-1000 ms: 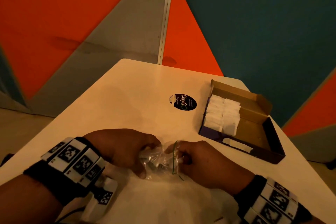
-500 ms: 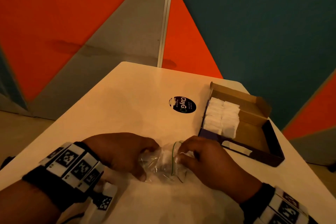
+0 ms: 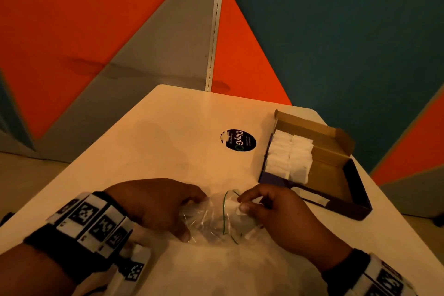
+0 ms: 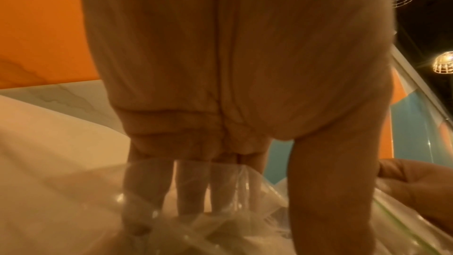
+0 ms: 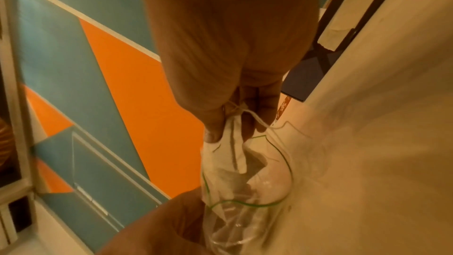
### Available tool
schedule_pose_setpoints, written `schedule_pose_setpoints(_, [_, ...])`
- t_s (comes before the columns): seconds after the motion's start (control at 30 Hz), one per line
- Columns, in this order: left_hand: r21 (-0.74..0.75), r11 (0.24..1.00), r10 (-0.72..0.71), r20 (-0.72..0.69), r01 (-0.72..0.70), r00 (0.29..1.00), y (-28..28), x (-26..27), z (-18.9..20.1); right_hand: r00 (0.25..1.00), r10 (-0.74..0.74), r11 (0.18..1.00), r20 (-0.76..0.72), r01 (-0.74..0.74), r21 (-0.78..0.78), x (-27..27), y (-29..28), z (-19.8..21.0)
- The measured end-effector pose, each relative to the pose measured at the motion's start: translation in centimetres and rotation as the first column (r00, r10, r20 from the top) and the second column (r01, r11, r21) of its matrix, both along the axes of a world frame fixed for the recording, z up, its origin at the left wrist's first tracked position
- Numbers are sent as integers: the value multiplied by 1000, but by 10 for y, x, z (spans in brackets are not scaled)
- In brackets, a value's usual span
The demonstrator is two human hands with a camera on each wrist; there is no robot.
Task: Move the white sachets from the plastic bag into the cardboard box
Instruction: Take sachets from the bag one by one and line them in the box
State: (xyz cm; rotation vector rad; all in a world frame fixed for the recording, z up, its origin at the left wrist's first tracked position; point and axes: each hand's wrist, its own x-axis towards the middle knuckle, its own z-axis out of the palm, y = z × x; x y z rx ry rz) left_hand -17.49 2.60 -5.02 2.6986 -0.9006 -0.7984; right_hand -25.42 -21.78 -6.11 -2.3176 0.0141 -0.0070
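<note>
A clear plastic bag (image 3: 211,218) with a green zip line lies on the white table (image 3: 168,151) near me. My left hand (image 3: 187,218) grips its closed end, fingers and thumb pressed around the crumpled plastic (image 4: 220,210). At the bag's mouth my right hand (image 3: 242,203) pinches a white sachet (image 3: 231,206), which is partly out of the bag (image 5: 245,191). In the right wrist view the sachet (image 5: 228,148) hangs from thumb and fingers with its string loose. The cardboard box (image 3: 336,170) stands open at the right with several white sachets (image 3: 290,156) stacked in its far end.
A round black sticker (image 3: 237,140) marks the table between the bag and the box. The box's lid flap (image 3: 312,127) stands up at the back. Table edges run close on both sides, with orange, grey and teal wall panels beyond.
My right hand has drawn back from the bag's mouth toward the right, pulling a white sachet partway out. The left hand still holds the bag in place.
</note>
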Motion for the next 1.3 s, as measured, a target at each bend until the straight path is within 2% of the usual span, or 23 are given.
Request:
schedule_pose_setpoints(0.2, [4, 1000, -2, -8, 2, 1000, 2, 0, 1, 999, -41, 959, -9, 42, 282, -2, -9, 12])
schedule_pose_setpoints(0.43, [13, 999, -29, -48, 29, 998, 0, -4, 15, 990, -143, 877, 17, 118, 466, -14, -22, 26])
schedule_pose_setpoints(0.47, [-11, 1000, -25, -36, 24, 999, -2, -5, 22, 987, -161, 871, 25, 130, 475, -14, -23, 27])
schedule_pose_setpoints(0.53, [-135, 991, 20, 77, -10, 997, -11, -12, 37, 982, -187, 860, 35, 146, 489, -14, -22, 26])
schedule_pose_setpoints(0.6, [-382, 923, 128, 174, -52, 976, -28, -20, 47, 978, -201, 853, 48, 151, 500, -13, -21, 25])
schedule_pose_setpoints(0.67, [-609, 785, 203, 80, -114, 976, -50, -29, 51, 977, -205, 848, 59, 147, 508, -11, -19, 25])
schedule_pose_setpoints(0.7, [-665, 736, 199, 28, -131, 980, -61, -32, 49, 976, -207, 843, 67, 143, 518, -10, -17, 26])
schedule_pose_setpoints(0.83, [-727, 652, 243, -69, -216, 968, -91, -32, 41, 977, -200, 819, 74, 125, 560, -11, -16, 31])
schedule_pose_setpoints(0.93, [-768, 544, 261, -226, -337, 938, -91, -27, 40, 974, -221, 758, 48, 140, 637, -14, -26, 36])
schedule_pose_setpoints(1.0, [-788, 499, 268, -254, -360, 929, -87, -26, 42, 966, -258, 726, 31, 173, 666, -15, -36, 36])
schedule_pose_setpoints(1.07, [-794, 497, 274, -240, -351, 931, -82, -23, 44, 956, -293, 712, 14, 209, 670, -17, -45, 34])
schedule_pose_setpoints(1.17, [-772, 543, 280, -204, -330, 938, -76, -19, 48, 944, -329, 728, -10, 261, 634, -18, -56, 29])
schedule_pose_setpoints(1.3, [-742, 595, 270, -178, -309, 946, -74, -17, 52, 912, -408, 786, 41, 328, 524, -17, -66, 23])
